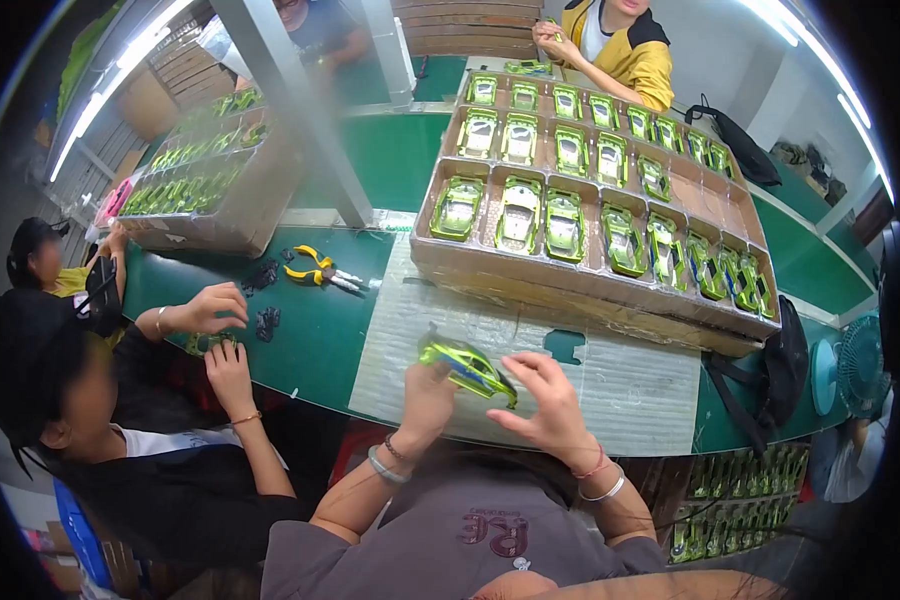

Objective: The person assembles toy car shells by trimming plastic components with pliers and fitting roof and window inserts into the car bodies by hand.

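Observation:
A bright green toy car body shell [467, 367] with blue patches is held by my left hand [427, 402] at its left end, above the table. The shell is tilted and a little blurred. Close to its right end is my right hand [550, 412], thumb and fingers spread apart; I see nothing in it. Both hands are over a pale ribbed mat [395, 335]. Behind them, a shallow cardboard box [580, 288] has dividers, and most of its compartments hold similar green car shells [518, 212].
Yellow-handled pliers [320, 270] and small black parts [267, 323] lie on the green table [315, 350]. A co-worker [80, 400] sits at my left, another person [620, 50] across. A second box [210, 222], a metal post [305, 110], a black bag [788, 375] and a fan [860, 365] stand around.

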The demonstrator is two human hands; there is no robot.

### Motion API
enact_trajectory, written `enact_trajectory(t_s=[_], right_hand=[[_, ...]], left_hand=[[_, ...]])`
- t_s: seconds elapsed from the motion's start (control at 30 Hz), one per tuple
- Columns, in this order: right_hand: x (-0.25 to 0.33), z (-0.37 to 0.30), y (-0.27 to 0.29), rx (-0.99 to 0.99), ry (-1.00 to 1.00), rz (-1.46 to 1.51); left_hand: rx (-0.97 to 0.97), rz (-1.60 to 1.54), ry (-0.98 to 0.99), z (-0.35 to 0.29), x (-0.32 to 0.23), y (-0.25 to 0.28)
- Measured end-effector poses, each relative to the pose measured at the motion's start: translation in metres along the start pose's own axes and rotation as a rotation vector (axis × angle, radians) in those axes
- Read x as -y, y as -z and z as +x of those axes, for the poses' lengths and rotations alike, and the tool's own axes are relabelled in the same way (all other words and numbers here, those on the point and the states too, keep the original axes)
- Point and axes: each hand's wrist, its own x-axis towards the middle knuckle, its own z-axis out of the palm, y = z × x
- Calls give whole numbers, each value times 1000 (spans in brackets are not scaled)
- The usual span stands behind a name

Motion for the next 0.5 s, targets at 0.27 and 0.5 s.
enact_trajectory(t_s=[0.27, 0.5], right_hand=[[3, 12, 16, -121, -135, 557], [-17, -3, 1, -140, -177, 185]], left_hand=[[20, 1032, -747, 16, -56, -6], [293, 1269, -898, 4, -30, -15]])
